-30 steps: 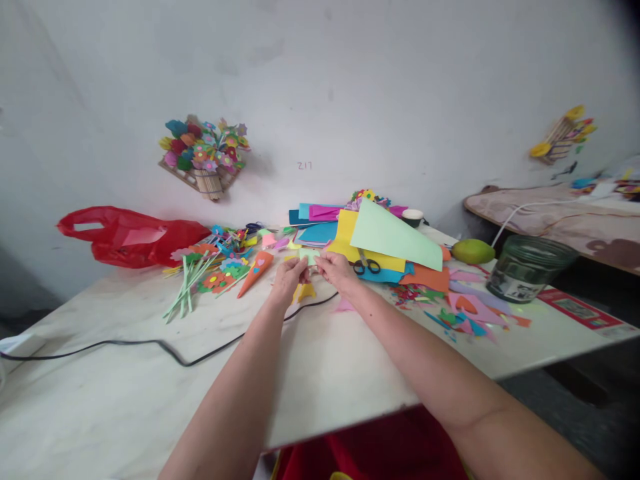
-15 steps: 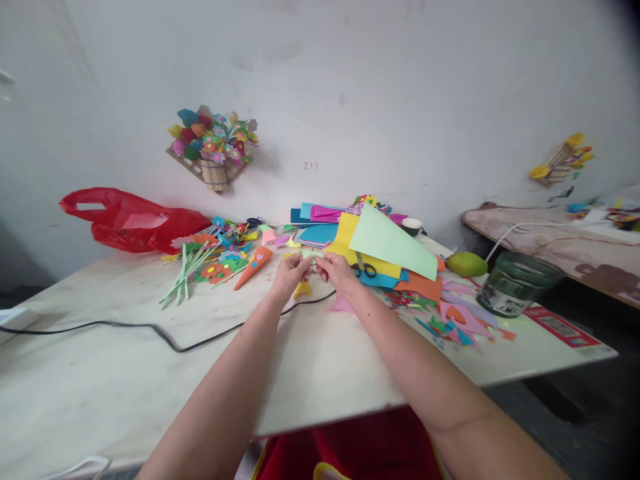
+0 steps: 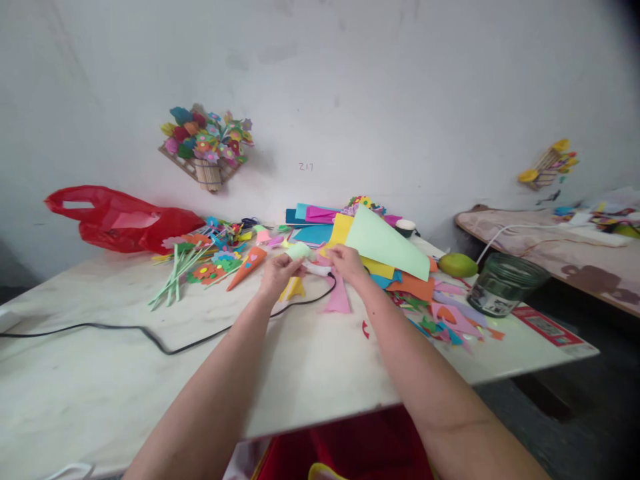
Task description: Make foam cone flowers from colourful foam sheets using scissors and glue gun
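My left hand [image 3: 280,272] is closed on a pale green piece [image 3: 299,251] that shows above its fingers. To its right, my right hand [image 3: 345,261] has its fingers pinched together; what they hold, if anything, is too small to make out. Between the hands lies a white tool [image 3: 317,269] joined to a black cord [image 3: 165,349]. A pink strip [image 3: 339,293] hangs below it on the table, and a yellow piece [image 3: 294,289] lies under my left hand. An orange cone [image 3: 247,268] with small hearts rests left of my left hand.
Coloured sheets [image 3: 390,244] are piled behind my right hand. Flowers and green stems [image 3: 175,277] lie left, near a red bag [image 3: 125,220]. At right stand a glass jar [image 3: 503,283], a green fruit [image 3: 457,265] and scraps [image 3: 453,320].
My hands have moved apart, uncovering the white tool and more of the pink strip. The pale green piece is now at my left hand. The view has shifted slightly.
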Demonstrator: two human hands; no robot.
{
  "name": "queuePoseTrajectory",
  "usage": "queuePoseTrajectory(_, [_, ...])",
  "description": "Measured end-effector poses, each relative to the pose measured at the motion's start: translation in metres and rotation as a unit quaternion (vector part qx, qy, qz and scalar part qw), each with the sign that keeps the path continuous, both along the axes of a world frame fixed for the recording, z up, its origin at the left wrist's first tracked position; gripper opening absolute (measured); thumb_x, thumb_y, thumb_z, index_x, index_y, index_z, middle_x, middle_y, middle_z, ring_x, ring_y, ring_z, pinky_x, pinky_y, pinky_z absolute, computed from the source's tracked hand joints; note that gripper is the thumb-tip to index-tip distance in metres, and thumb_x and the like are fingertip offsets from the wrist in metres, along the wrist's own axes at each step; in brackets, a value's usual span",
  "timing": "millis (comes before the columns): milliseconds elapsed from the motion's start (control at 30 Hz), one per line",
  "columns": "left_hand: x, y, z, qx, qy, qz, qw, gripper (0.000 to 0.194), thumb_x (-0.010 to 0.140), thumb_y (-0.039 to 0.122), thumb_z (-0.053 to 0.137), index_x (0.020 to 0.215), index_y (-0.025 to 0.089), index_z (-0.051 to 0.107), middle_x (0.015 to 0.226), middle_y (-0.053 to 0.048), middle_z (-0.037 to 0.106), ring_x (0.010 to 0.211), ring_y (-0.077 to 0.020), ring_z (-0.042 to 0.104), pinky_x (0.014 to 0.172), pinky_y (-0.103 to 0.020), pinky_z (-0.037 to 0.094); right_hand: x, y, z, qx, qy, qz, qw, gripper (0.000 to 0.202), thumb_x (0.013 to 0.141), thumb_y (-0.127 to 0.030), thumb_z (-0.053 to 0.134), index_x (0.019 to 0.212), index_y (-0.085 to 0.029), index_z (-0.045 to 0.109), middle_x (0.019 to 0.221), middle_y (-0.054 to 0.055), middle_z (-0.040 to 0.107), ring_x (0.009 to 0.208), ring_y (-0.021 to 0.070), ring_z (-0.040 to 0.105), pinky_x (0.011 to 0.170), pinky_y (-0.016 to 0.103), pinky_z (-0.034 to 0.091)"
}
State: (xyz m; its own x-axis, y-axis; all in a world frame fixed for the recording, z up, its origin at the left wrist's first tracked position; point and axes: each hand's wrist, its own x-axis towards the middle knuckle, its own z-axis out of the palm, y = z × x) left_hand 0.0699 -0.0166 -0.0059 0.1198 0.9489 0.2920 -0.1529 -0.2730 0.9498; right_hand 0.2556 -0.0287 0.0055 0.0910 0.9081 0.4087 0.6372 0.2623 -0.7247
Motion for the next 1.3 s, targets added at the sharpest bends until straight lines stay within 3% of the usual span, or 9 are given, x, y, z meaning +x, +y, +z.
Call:
queuePoseTrajectory(67, [0.0,0.003,0.002,0.025,-0.035,0.085,0.995,0.029,0.064,0.032,0.076,0.053,0.015,0.055,0.057,-0.005,0.065,0.048,-0.0141,0.061,0.053,-0.025,0.049,0.012,0.0,0.004,-0.013,-0.151,-0.156,0.976,0.021,0.086,-0.029,0.048,0.087,-0.016,0.064,0.085,0.011,0.068,0.084,0.0232,0.064,0.07,0.031,0.045])
queuePoseTrajectory(133, [-0.001,0.006,0.003,0.051,-0.066,0.142,0.986,0.026,0.066,0.028,0.074,0.055,0.016,0.054,0.055,-0.003,0.064,0.048,-0.0138,0.061,0.053,-0.024,0.048,0.024,0.0,0.005,-0.077,-0.25,-0.219,0.94,0.025,0.085,-0.024,0.047,0.1,-0.012,0.064,0.1,0.018,0.067,0.096,0.0291,0.063,0.075,0.036,0.046])
queuePoseTrajectory(300, [-0.001,0.005,0.002,0.047,-0.136,0.174,0.974,0.021,0.067,0.029,0.071,0.063,0.018,0.054,0.058,-0.001,0.065,0.053,-0.0143,0.063,0.06,-0.027,0.052,0.032,0.003,-0.003,-0.196,-0.308,-0.218,0.905,0.035,0.079,-0.025,0.057,0.109,-0.01,0.064,0.11,0.022,0.065,0.104,0.0324,0.062,0.079,0.038,0.048])
queuePoseTrajectory(600, [-0.004,0.002,-0.002,-0.091,-0.257,0.09,0.958,0.027,0.067,0.022,0.073,0.065,0.016,0.047,0.073,-0.005,0.069,0.059,-0.0118,0.066,0.076,-0.031,0.053,0.02,0.001,0.003,-0.196,-0.335,-0.209,0.898,0.03,0.076,-0.015,0.056,0.104,-0.011,0.068,0.105,0.021,0.067,0.1,0.0303,0.064,0.078,0.035,0.049])
queuePoseTrajectory(767, [-0.006,0.007,-0.006,-0.092,-0.263,0.072,0.958,0.027,0.068,0.021,0.074,0.07,0.016,0.048,0.076,-0.004,0.069,0.064,-0.0125,0.067,0.082,-0.034,0.053,0.023,0.005,0.0,-0.149,-0.262,-0.209,0.93,0.033,0.075,-0.017,0.057,0.106,-0.016,0.068,0.104,0.015,0.069,0.099,0.0282,0.064,0.075,0.033,0.049])
queuePoseTrajectory(867, [-0.005,0.006,-0.006,-0.103,-0.263,0.06,0.958,0.025,0.069,0.02,0.072,0.071,0.017,0.048,0.077,-0.005,0.069,0.066,-0.0139,0.068,0.081,-0.033,0.053,0.016,0.011,-0.007,-0.091,-0.108,-0.148,0.979,0.031,0.074,-0.02,0.061,0.103,-0.018,0.068,0.094,0.01,0.071,0.087,0.0227,0.066,0.066,0.028,0.049])
queuePoseTrajectory(933, [-0.004,0.004,-0.005,-0.112,-0.263,0.048,0.957,0.023,0.07,0.019,0.07,0.07,0.017,0.047,0.078,-0.006,0.07,0.068,-0.0147,0.069,0.08,-0.032,0.053,0.006,0.012,-0.009,-0.107,0.063,-0.064,0.99,0.025,0.073,-0.021,0.062,0.098,-0.017,0.068,0.075,0.006,0.069,0.064,0.0181,0.064,0.05,0.025,0.046])
queuePoseTrajectory(1100, [-0.003,0.002,-0.003,-0.124,-0.278,0.031,0.952,0.019,0.068,0.014,0.066,0.07,0.016,0.048,0.082,-0.008,0.07,0.073,-0.017,0.07,0.079,-0.031,0.052,-0.026,0.0,-0.008,-0.145,0.285,0.145,0.936,0.024,0.066,-0.035,0.073,0.078,-0.017,0.063,0.063,-0.001,0.06,0.046,0.01,0.052,0.035,0.02,0.039])
queuePoseTrajectory(1300, [-0.001,0.005,-0.006,-0.12,-0.316,0.027,0.941,0.022,0.065,0.009,0.067,0.064,0.016,0.046,0.08,-0.003,0.067,0.087,-0.0181,0.069,0.083,-0.029,0.05,-0.044,-0.013,-0.011,-0.198,0.29,0.222,0.91,0.035,0.065,-0.048,0.073,0.073,-0.017,0.058,0.06,-0.001,0.059,0.048,0.0107,0.055,0.036,0.02,0.042])
